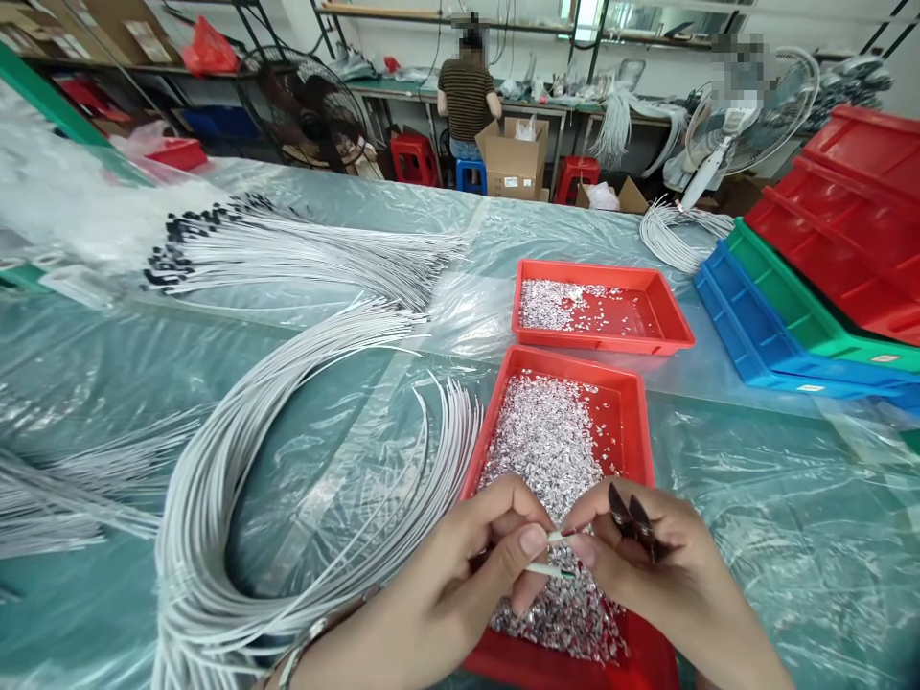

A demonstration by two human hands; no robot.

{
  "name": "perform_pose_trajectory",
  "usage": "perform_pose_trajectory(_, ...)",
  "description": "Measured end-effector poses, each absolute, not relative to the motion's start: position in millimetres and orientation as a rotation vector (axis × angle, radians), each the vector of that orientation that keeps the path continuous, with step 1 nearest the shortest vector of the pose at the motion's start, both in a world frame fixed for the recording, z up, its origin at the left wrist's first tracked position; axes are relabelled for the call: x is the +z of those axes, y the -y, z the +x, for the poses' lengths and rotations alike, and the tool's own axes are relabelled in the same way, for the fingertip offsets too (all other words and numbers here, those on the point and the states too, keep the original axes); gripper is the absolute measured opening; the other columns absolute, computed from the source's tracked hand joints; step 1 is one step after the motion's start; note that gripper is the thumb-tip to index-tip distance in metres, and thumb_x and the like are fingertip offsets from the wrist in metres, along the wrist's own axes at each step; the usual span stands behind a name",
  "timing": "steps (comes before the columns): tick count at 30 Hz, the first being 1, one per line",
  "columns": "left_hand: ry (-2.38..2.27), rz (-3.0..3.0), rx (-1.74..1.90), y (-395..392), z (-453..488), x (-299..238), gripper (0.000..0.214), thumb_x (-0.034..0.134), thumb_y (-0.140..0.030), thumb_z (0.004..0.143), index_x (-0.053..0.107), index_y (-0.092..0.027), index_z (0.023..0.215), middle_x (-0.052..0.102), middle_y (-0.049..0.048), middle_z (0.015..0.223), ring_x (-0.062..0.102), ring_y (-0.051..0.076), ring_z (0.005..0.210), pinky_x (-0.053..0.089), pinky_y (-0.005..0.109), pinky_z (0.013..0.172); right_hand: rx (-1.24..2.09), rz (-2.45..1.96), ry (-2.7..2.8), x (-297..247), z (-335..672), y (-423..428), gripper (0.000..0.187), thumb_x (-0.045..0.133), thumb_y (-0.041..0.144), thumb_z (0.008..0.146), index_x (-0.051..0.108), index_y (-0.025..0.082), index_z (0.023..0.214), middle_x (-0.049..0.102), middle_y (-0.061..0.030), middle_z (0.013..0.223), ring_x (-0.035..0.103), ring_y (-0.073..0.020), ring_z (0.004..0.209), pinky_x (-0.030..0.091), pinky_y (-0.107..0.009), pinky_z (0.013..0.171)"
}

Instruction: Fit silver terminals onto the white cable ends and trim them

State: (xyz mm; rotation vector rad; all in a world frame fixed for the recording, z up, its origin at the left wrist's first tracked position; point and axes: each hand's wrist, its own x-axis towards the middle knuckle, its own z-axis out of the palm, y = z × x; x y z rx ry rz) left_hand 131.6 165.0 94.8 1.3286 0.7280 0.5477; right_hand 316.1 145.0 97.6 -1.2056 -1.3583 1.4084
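My left hand (pixel 467 565) pinches the ends of thin white wires (pixel 547 570) over the near red tray (pixel 632 412), which is filled with several small silver metal pieces (pixel 546 450). My right hand (pixel 651 556) meets it fingertip to fingertip at the wire end and also holds small dark pliers (pixel 631 517) in its palm, tips pointing up. A big looped bundle of white wires (pixel 237 450) curves across the table to my left and runs towards my left hand.
A second red tray (pixel 672 326) with fewer silver pieces lies behind the first. Stacked blue, green and red bins (pixel 805 316) stand at the right. More wire bundles (pixel 302 249) lie at the back left on the plastic-covered table. A person sits at a far bench.
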Motion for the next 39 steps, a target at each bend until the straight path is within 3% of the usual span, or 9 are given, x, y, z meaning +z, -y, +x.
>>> perform_pose_trajectory(4, -0.735, 1.306, 0.551, -164, 131, 95, 0.023, 0.037, -0.035, 0.099, 0.046, -0.018, 0.085, 0.042, -0.0069, 0.062, 0.038, 0.007, 0.056, 0.029, 0.022, 0.054, 1.449, -1.199, 1.350, 98, 316, -144, 0.010, 0.062, 0.019, 0.082, 0.064, 0.027, 0.085, 0.024, 0.0096, 0.055, 0.018, -0.0092, 0.048, 0.016, -0.025, 0.044)
perform_pose_trajectory(13, -0.712, 1.251, 0.530, -168, 135, 95, 0.023, 0.038, -0.035, 0.099, 0.046, -0.019, 0.085, 0.045, -0.0064, 0.062, 0.038, 0.007, 0.055, 0.029, 0.022, 0.052, 1.416, -1.235, 1.295, 102, 314, -144, 0.008, 0.062, 0.020, 0.080, 0.064, 0.025, 0.074, 0.023, 0.0096, 0.053, 0.016, -0.0091, 0.048, 0.014, -0.026, 0.044)
perform_pose_trajectory(24, -0.731, 1.257, 0.454, -174, 129, 95, 0.024, 0.051, -0.037, 0.092, 0.055, -0.016, 0.081, 0.059, 0.0010, 0.066, 0.054, 0.011, 0.060, 0.037, 0.024, 0.056, 1.316, -1.377, 1.401, 108, 312, -137, 0.011, 0.055, 0.022, 0.075, 0.063, 0.021, 0.069, 0.027, 0.0093, 0.049, 0.016, -0.0077, 0.044, 0.014, -0.027, 0.042)
perform_pose_trajectory(29, -0.642, 1.216, 0.383, -176, 128, 93, 0.024, 0.051, -0.035, 0.092, 0.056, -0.015, 0.080, 0.056, -0.0001, 0.060, 0.048, 0.009, 0.053, 0.032, 0.023, 0.051, 1.239, -1.391, 1.543, 112, 312, -135, 0.014, 0.051, 0.019, 0.075, 0.060, 0.020, 0.063, 0.030, 0.0086, 0.047, 0.018, -0.0070, 0.042, 0.015, -0.026, 0.039)
perform_pose_trajectory(35, -0.473, 1.049, 0.331, -176, 129, 86, 0.024, 0.057, -0.034, 0.089, 0.061, -0.014, 0.077, 0.051, -0.0019, 0.056, 0.043, 0.005, 0.042, 0.027, 0.020, 0.042, 1.366, -1.288, 1.586, 101, 322, -142, 0.016, 0.055, 0.024, 0.084, 0.063, 0.022, 0.071, 0.031, 0.0075, 0.051, 0.021, -0.0085, 0.044, 0.018, -0.026, 0.040)
perform_pose_trajectory(39, -0.475, 0.980, 0.385, -181, 126, 87, 0.023, 0.060, -0.034, 0.088, 0.061, -0.013, 0.078, 0.056, -0.0002, 0.065, 0.049, 0.003, 0.045, 0.031, 0.015, 0.041, 1.232, -1.322, 1.561, 93, 329, -154, 0.016, 0.055, 0.031, 0.090, 0.064, 0.024, 0.078, 0.031, 0.0057, 0.055, 0.026, -0.0113, 0.049, 0.022, -0.026, 0.044)
